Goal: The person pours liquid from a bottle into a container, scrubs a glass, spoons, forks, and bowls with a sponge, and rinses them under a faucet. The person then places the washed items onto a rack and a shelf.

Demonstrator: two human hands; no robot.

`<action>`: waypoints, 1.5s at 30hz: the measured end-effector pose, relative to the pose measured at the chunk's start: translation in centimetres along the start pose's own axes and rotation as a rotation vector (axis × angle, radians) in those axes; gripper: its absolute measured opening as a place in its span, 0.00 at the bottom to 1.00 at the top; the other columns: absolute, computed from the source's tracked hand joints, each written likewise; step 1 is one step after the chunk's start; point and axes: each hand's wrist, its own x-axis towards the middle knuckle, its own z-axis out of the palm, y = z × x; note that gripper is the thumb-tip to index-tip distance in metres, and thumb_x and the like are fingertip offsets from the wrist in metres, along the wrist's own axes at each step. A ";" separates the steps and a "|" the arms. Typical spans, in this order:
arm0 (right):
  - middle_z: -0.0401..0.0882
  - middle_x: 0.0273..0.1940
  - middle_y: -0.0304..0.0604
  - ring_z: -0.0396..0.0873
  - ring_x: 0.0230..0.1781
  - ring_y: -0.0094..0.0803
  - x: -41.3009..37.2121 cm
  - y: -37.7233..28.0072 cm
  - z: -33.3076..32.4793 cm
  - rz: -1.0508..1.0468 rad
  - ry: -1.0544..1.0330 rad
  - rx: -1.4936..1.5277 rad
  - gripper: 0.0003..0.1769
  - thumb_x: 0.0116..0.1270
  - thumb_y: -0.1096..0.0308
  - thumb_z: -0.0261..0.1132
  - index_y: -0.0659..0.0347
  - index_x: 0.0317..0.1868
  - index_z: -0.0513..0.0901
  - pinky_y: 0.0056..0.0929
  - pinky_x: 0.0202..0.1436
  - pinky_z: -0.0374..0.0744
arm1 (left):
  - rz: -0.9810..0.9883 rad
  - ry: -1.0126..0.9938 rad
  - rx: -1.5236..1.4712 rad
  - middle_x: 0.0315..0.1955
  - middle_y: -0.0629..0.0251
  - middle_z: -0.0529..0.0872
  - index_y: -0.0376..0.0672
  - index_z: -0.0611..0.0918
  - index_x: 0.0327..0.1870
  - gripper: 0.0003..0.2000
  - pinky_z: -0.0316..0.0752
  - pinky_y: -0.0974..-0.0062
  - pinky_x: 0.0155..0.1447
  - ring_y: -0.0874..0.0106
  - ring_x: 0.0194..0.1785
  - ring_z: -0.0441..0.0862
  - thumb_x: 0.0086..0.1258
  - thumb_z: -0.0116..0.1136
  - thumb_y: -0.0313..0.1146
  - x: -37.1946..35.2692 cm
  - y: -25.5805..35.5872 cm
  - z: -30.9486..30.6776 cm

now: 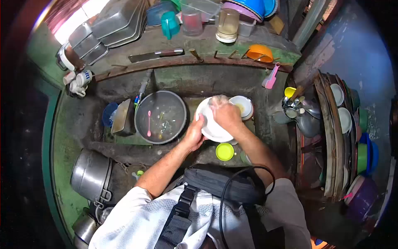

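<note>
My left hand [195, 132] grips the rim of a white bowl [211, 128], tilted over the sink, with the thumb on its near left edge. Inside its far side, my right hand [226, 114] is closed on a pale, foamy scrubber [218, 101], mostly covered by the fingers. Just right of the bowl sit stacked white dishes [241, 103]. A lime-green cup [224, 152] stands below the bowl. To the left is a grey basin [161, 93] of water, holding a pink spoon [149, 124] and other utensils too small to name.
A metal container [122, 118] and a blue bowl [108, 114] stand left of the basin. A knife [155, 54] lies on the back ledge. Utensils [292, 108] and a wooden dish rack [327, 137] are at right. A large pot [89, 174] sits at lower left.
</note>
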 end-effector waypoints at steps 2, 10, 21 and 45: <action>0.81 0.22 0.50 0.85 0.29 0.49 -0.4 -0.1 -1.1 0.013 -0.059 -0.211 0.14 0.66 0.64 0.54 0.66 0.44 0.75 0.46 0.32 0.82 | 0.163 -0.059 -0.058 0.62 0.58 0.71 0.45 0.58 0.72 0.30 0.76 0.67 0.57 0.67 0.61 0.74 0.77 0.38 0.55 0.9 -0.5 -1.3; 0.81 0.22 0.53 0.82 0.22 0.48 1.4 -1.3 -0.3 -0.036 0.207 -0.152 0.14 0.69 0.58 0.53 0.62 0.43 0.72 0.53 0.30 0.77 | 0.381 -0.139 0.016 0.67 0.57 0.64 0.42 0.55 0.73 0.31 0.58 0.65 0.72 0.66 0.69 0.62 0.78 0.36 0.54 0.8 0.6 -1.4; 0.81 0.37 0.58 0.81 0.38 0.54 0.4 -4.3 -0.7 0.061 -0.104 0.029 0.12 0.70 0.62 0.51 0.62 0.44 0.74 0.51 0.40 0.77 | 0.463 -0.201 -0.054 0.66 0.55 0.66 0.42 0.58 0.72 0.31 0.64 0.65 0.70 0.64 0.68 0.66 0.77 0.33 0.56 2.4 0.7 -3.1; 0.73 0.58 0.53 0.70 0.61 0.55 -2.5 -3.1 0.5 -0.480 0.102 0.089 0.24 0.54 0.61 0.68 0.54 0.54 0.80 0.51 0.66 0.67 | 0.025 -0.077 -0.128 0.59 0.61 0.74 0.46 0.63 0.69 0.32 0.78 0.65 0.57 0.66 0.57 0.77 0.73 0.42 0.60 3.7 5.8 -5.9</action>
